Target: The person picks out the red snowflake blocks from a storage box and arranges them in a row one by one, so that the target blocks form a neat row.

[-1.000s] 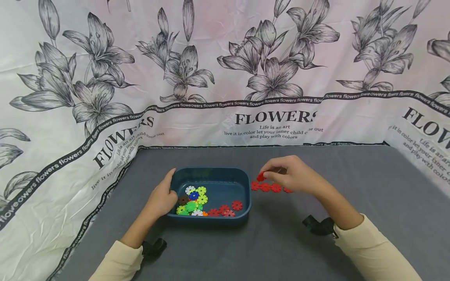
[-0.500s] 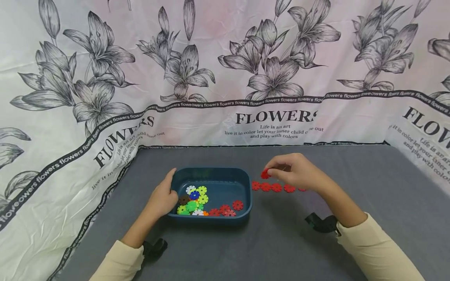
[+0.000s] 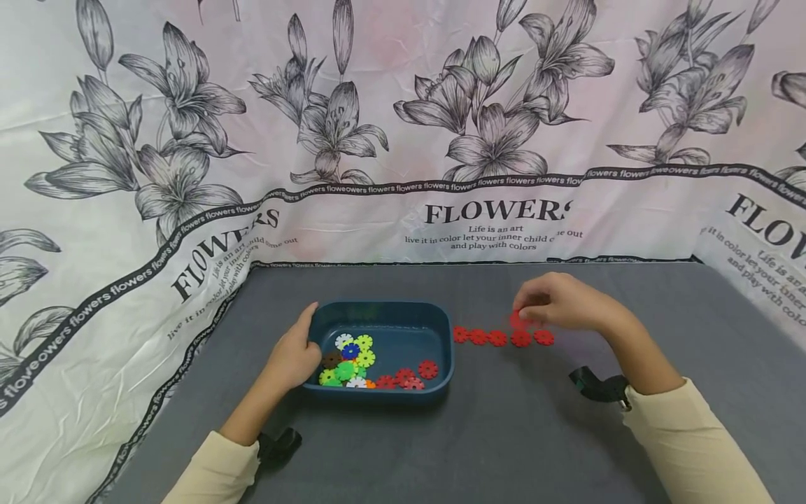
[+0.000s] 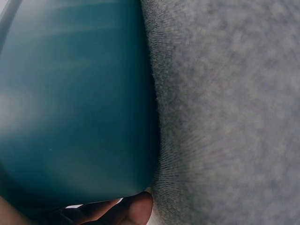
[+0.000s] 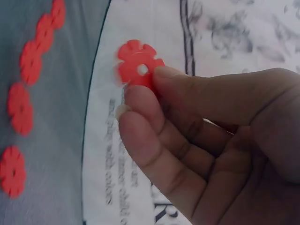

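Observation:
My right hand (image 3: 563, 302) pinches a red snowflake disc (image 5: 136, 61) between thumb and fingertips, held up over a row of other red snowflake discs (image 3: 498, 339) on the cloth. In the right wrist view the disc shows its notched rim and centre hole. My left hand (image 3: 293, 358) grips the left end of a dark blue plastic box (image 3: 378, 395), thumb at the rim. Its fingertips (image 4: 140, 208) show at the box's lower edge in the left wrist view. Inside the box lie red discs (image 3: 428, 369) at the right and green, yellow, white, blue and brown ones (image 3: 346, 370) at the left.
A grey cloth (image 3: 453, 448) covers the table. Behind it hangs a white curtain (image 3: 352, 231) with flower prints and lettering. Dark wrist devices sit by both cuffs, the right one (image 3: 598, 386) near the table's middle right.
My right hand has moved to the right along the row with its red disc, uncovering the discs at the row's right end. My left hand stays on the box.

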